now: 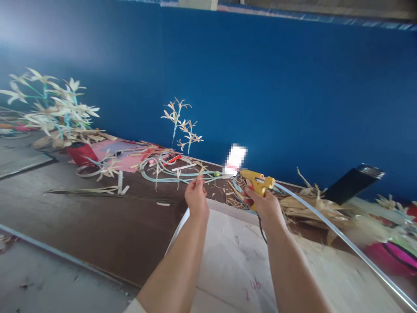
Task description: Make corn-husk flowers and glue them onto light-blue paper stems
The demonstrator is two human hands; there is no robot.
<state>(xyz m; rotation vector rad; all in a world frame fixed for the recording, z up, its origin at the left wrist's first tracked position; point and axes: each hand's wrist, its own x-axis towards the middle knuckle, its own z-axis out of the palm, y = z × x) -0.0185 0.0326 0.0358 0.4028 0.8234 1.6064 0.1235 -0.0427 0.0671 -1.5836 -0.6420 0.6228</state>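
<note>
My right hand [265, 201] is wrapped round the grip of a yellow hot glue gun [256, 180], whose nozzle points left. A long clear glue stick [319, 215] runs out of its back toward the lower right. The fingers of my left hand [196, 195] pinch a small pale dried-leaf flower [201, 168], its petals showing above the fingertips. Several thin pale flower pieces [157, 170] hang over pale blue-green tubing [146, 176] left of that hand. A small green bead-like thing [216, 174] lies between the two hands.
White dried-leaf flowers [61, 104] stand at the left, and two smaller stems [177, 117] against the blue wall [286, 87]. A red pot [85, 153] and pink sheet [128, 163] lie left. Dried husks [312, 206] and a black cylinder [350, 187] sit right. A white board [234, 261] lies below my arms.
</note>
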